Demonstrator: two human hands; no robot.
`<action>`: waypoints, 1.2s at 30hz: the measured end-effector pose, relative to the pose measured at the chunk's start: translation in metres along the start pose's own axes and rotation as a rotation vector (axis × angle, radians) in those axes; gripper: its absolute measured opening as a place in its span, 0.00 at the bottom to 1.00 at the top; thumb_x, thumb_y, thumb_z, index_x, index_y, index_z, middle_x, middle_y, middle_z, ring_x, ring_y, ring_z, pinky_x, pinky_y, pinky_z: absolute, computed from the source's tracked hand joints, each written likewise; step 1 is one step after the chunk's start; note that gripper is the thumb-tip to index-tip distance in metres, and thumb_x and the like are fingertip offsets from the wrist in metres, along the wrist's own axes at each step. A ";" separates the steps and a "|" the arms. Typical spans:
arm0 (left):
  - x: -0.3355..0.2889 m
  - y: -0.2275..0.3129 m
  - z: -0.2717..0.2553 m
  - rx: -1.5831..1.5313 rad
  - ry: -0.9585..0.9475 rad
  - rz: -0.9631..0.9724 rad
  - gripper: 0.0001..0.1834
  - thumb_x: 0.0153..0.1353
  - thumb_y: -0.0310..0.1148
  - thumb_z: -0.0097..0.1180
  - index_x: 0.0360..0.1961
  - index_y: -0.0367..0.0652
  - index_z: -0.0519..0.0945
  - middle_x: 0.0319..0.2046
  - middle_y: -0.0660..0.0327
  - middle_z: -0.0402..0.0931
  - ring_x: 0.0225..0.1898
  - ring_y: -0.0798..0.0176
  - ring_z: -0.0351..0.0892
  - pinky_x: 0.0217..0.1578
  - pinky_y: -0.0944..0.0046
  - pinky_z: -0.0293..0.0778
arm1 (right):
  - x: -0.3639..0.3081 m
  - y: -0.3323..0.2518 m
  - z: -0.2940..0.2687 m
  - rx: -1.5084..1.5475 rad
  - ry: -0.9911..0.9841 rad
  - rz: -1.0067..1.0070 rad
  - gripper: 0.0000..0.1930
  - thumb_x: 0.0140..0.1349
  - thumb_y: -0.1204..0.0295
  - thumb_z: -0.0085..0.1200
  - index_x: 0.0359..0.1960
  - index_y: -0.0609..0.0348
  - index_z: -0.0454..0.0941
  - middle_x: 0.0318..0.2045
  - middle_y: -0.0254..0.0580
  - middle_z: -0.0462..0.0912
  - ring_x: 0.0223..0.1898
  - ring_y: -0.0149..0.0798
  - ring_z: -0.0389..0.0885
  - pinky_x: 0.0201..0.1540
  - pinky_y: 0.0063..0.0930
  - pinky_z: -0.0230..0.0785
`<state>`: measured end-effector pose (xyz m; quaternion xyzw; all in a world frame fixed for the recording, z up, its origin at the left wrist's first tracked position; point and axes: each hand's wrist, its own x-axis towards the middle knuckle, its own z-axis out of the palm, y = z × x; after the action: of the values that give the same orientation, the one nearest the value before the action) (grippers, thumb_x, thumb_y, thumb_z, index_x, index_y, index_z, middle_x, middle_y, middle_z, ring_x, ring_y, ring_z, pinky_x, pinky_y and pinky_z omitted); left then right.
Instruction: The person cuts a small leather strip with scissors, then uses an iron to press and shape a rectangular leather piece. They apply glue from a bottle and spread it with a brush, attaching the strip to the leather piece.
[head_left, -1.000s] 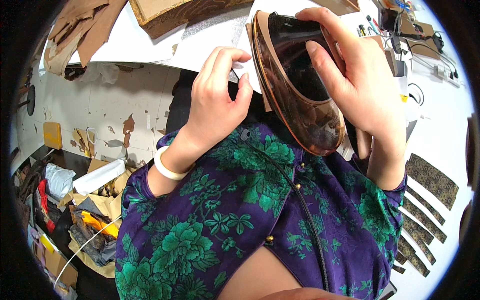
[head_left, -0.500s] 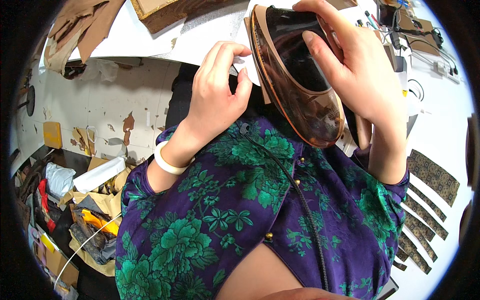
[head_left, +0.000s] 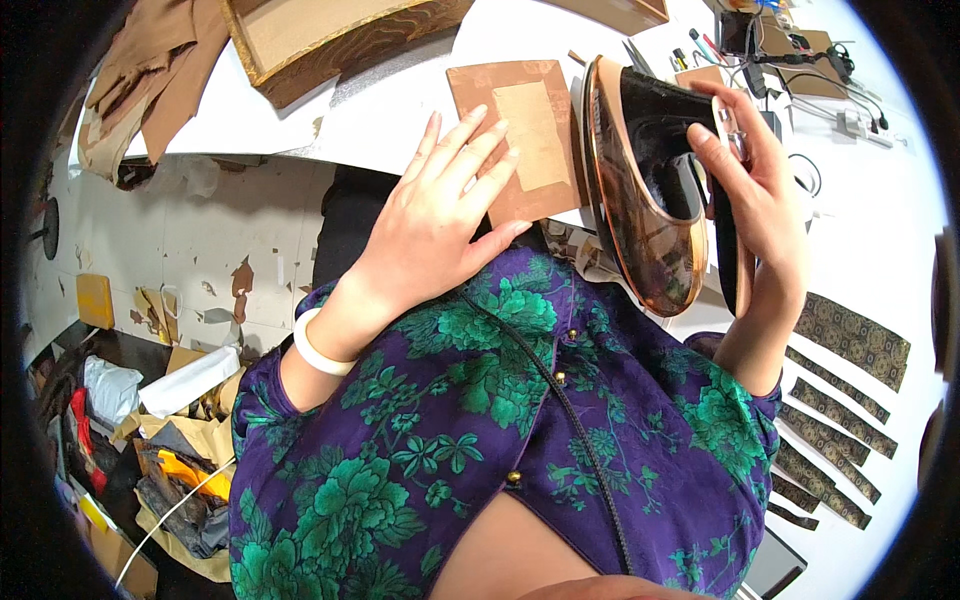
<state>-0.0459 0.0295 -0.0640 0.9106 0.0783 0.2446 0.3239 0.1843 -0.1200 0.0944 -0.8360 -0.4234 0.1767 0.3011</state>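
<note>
My right hand (head_left: pixel 762 205) grips the handle of a clothes iron (head_left: pixel 660 245) with a glossy, see-through brown body. The iron is tipped on its side, its rounded end toward me and its soleplate edge facing left. To its left, a brown rectangular panel (head_left: pixel 550 195) with a paler rectangle in the middle lies at the table's near edge. My left hand (head_left: pixel 430 220) is open, fingers spread over the panel's left side. Whether the iron touches the panel or table, I cannot tell.
A brown wooden tray (head_left: pixel 340 45) stands at the back left, beside brown fabric scraps (head_left: pixel 160 70). Cables (head_left: pixel 800 75) and a power strip sit at the far right. Patterned fabric strips (head_left: pixel 830 425) lie on the right. A scrap pile (head_left: pixel 180 450) fills the lower left.
The iron has shifted right and turned more upright, uncovering the panel. My left hand has unfolded from a loose curl and spread flat over the panel's edge.
</note>
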 end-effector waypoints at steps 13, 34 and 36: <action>0.002 0.000 -0.004 -0.005 -0.051 -0.013 0.34 0.56 0.43 0.73 0.59 0.35 0.79 0.67 0.46 0.71 0.74 0.43 0.63 0.75 0.38 0.56 | 0.003 -0.017 0.006 -0.387 -0.253 -0.056 0.21 0.71 0.66 0.60 0.62 0.62 0.74 0.44 0.45 0.86 0.46 0.35 0.84 0.50 0.29 0.75; 0.002 -0.004 -0.005 -0.066 -0.065 -0.025 0.36 0.53 0.43 0.74 0.60 0.36 0.79 0.67 0.48 0.71 0.72 0.42 0.65 0.73 0.40 0.61 | -0.002 -0.006 0.010 -0.232 -0.175 -0.035 0.22 0.67 0.69 0.64 0.60 0.60 0.76 0.42 0.48 0.87 0.43 0.36 0.86 0.49 0.30 0.77; 0.002 -0.003 -0.007 -0.070 -0.066 -0.024 0.36 0.52 0.42 0.74 0.60 0.35 0.79 0.67 0.48 0.72 0.72 0.42 0.66 0.73 0.41 0.62 | 0.000 -0.012 0.010 -0.311 -0.214 -0.066 0.21 0.67 0.69 0.64 0.60 0.59 0.76 0.41 0.48 0.87 0.42 0.37 0.86 0.47 0.31 0.77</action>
<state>-0.0476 0.0358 -0.0602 0.9052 0.0699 0.2129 0.3610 0.1718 -0.1108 0.0941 -0.8346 -0.5024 0.1868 0.1271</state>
